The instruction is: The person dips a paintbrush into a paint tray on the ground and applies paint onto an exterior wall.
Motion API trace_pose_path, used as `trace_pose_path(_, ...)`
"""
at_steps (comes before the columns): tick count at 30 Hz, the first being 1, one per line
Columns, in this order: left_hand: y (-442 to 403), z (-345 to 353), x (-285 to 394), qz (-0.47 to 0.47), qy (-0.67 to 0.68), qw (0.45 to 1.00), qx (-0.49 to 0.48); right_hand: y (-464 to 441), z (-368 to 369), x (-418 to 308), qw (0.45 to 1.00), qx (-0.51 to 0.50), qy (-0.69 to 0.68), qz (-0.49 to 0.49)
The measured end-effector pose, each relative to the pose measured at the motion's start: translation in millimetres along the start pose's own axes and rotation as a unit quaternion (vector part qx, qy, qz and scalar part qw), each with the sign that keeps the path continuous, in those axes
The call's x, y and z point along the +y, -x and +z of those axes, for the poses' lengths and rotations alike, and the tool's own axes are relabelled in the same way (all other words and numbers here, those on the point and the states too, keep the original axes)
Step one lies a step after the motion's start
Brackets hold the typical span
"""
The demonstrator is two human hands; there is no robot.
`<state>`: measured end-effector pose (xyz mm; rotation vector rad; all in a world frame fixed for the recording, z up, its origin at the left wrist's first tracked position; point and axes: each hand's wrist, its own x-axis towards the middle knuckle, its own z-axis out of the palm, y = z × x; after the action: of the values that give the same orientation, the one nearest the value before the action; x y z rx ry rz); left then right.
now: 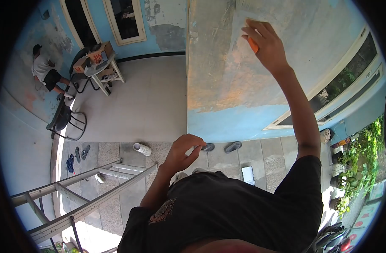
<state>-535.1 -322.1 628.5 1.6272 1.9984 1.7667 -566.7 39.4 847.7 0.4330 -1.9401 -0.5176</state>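
My right hand (263, 44) is raised against the upper part of the wall (218, 80), its fingers closed round an orange-handled tool (253, 44). The tool's working end is too small to make out. Grey and orange-brown patches cover this wall, with blue paint along its lower part. My left hand (182, 152) hangs in front of my dark shirt, fingers curled and thumb near the fingertips; whether anything is between them cannot be seen.
A metal ladder (100, 192) leans in at the lower left. Another person (45, 69) stands by the far left wall, near chairs (66, 120) and a table (113, 72) with boxes. Shoes (142, 149) and a white-topped block (248, 175) lie on the floor.
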Motion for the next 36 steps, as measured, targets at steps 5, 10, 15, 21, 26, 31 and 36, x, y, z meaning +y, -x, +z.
trace_pose_path(5, -6, 35, 8, -0.027, 0.003, 0.999, 0.033, 112, 24, -84, 0.953, -0.248, -0.176, 0.012)
trace_pose_path(10, -14, 75, 21, -0.032, 0.007, 0.998, 0.056, 58, -9, -15, 0.947, -0.154, -0.276, 0.055)
trace_pose_path(15, -18, 107, 31, -0.029, -0.007, 0.997, 0.076, -27, -52, 93, 0.992, 0.015, -0.113, 0.054)
trace_pose_path(21, -17, 125, 42, -0.05, -0.021, 0.994, 0.092, -12, 6, 72, 0.983, 0.137, -0.08, -0.091)
trace_pose_path(26, -11, 126, 52, -0.046, -0.044, 0.992, 0.106, 66, 17, -6, 0.97, -0.064, -0.222, -0.076)
trace_pose_path(31, -7, 134, 52, -0.079, -0.03, 0.991, 0.103, -11, -8, 78, 0.944, -0.025, -0.327, -0.043)
trace_pose_path(36, -13, 146, 51, -0.051, -0.032, 0.993, 0.102, -96, -64, 124, 0.95, 0.09, -0.298, -0.028)
